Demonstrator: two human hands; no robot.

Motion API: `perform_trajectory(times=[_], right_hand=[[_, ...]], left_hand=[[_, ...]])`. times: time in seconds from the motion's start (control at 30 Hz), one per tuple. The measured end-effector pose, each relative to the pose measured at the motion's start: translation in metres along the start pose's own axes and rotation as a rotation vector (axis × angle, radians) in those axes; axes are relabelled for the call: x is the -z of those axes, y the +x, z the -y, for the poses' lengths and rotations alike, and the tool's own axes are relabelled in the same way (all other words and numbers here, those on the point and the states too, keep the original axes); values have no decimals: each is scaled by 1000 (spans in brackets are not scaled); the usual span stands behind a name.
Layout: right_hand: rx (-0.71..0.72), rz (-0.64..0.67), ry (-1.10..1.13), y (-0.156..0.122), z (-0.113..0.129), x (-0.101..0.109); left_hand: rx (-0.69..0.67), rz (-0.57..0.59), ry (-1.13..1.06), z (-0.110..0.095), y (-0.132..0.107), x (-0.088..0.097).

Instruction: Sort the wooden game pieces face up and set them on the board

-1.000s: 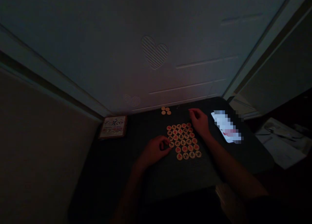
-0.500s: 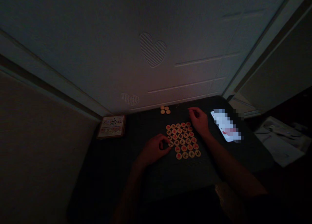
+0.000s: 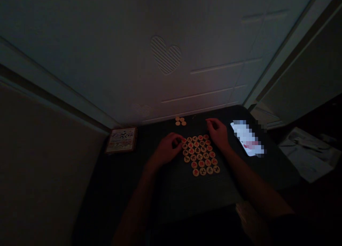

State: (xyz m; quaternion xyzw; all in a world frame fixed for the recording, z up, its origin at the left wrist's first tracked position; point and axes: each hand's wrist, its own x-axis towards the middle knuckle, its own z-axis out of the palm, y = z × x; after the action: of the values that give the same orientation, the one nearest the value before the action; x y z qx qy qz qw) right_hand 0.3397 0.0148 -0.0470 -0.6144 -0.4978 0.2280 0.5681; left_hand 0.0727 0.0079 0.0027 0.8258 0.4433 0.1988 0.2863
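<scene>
Several round wooden game pieces with red or black marks lie in a tight grid on a dark table. My left hand rests at the grid's upper left corner, fingers curled, fingertips touching the pieces there. My right hand lies at the grid's upper right corner, fingers loosely bent and pointing left; whether it holds a piece is hidden. Three plain pieces sit apart near the table's far edge.
A small framed box lid lies at the table's back left corner. A lit phone screen lies right of my right hand. A wall with heart reliefs stands behind. Pale papers lie off to the right.
My left hand has moved up from the grid's lower left side to its upper left corner. My right hand has stayed in place.
</scene>
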Motion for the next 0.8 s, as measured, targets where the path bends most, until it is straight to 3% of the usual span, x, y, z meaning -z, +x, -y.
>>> perform_trajectory(times=[0.1, 0.23, 0.43, 0.67, 0.8], right_hand=[[2, 2, 2, -1, 2, 1], [5, -9, -8, -1, 4, 1], [-3, 11, 1, 1, 3, 1], [3, 6, -26, -2, 8, 1], [35, 24, -45, -5, 15, 2]], left_hand=[[-84, -197, 154, 11, 34, -3], [-62, -241, 337, 28, 55, -11], [8, -349, 366, 38, 39, -22], [59, -336, 256, 38, 27, -17], [68, -333, 116, 27, 22, -14]])
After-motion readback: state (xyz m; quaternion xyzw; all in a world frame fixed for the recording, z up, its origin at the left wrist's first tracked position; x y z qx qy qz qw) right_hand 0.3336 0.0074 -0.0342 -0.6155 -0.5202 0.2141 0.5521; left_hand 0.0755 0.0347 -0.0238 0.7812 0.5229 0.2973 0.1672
